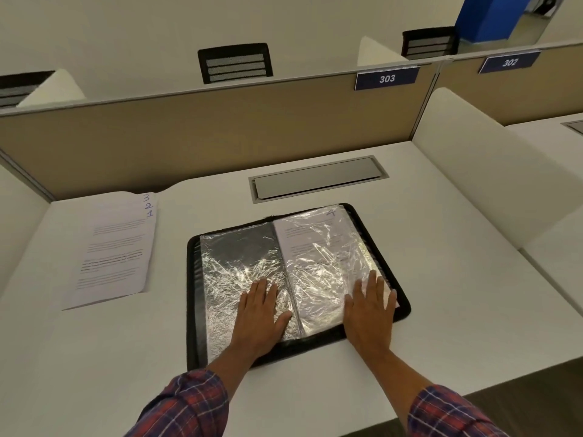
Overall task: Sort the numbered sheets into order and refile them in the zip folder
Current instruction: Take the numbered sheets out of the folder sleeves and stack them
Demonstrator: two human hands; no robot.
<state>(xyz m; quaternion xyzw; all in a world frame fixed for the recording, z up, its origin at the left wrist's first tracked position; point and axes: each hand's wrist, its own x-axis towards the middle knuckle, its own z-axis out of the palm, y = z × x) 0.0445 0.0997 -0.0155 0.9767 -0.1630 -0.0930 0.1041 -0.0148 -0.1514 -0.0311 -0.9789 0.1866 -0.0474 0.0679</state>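
A black zip folder (194,310) lies open on the white desk, showing crinkled clear sleeves. The left sleeve (233,257) looks dark and empty. The right sleeve holds a sheet marked 4 (315,238). My left hand (260,313) rests flat on the left sleeve near the spine, fingers straight. Flat on the lower right corner of the right sleeve lies my right hand (369,313). To the left of the folder, a fanned stack of printed sheets (116,250) shows the numbers 3, 2 and 1 at its top right corner.
A grey cable hatch (318,178) is set into the desk behind the folder. A tan partition (205,134) closes the back, with a label 303 (387,78). A white side divider (479,171) stands on the right. The desk's front edge runs under my right forearm.
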